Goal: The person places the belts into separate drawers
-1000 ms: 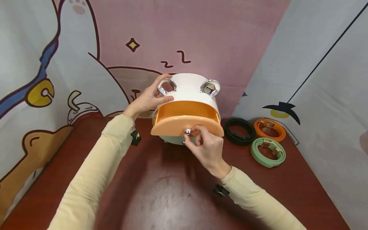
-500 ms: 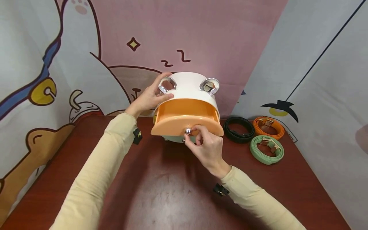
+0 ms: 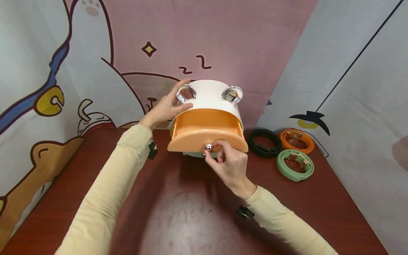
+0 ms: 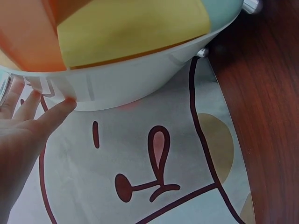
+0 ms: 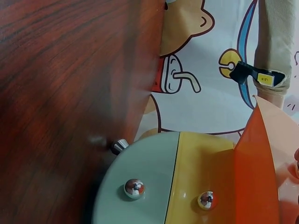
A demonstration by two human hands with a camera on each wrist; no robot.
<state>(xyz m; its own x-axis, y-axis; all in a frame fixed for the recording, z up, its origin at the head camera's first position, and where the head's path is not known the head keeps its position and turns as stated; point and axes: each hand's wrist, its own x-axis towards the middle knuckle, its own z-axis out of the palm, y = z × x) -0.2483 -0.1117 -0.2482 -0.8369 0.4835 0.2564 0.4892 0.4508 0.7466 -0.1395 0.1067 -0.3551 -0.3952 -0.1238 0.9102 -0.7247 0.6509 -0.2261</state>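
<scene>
A white shell is seen on the round drawer box (image 3: 208, 95), topped by two chrome ear-shaped loops (image 3: 186, 94). Its pulled-out top drawer (image 3: 207, 136) is coloured orange, with a silver knob (image 3: 208, 146); the drawers below are shown in yellow (image 5: 201, 179) and pale green (image 5: 138, 179), each with a chrome knob. Cream sleeves (image 3: 108, 191) are worn. The desk (image 3: 178, 212) is finished in reddish-brown wood grain. Three coiled belts are coloured black (image 3: 265, 143), orange (image 3: 297, 139) and light green (image 3: 294, 165). The backdrop (image 3: 223, 39) is printed pink with white, tan and blue cartoon figures outlined in maroon
</scene>
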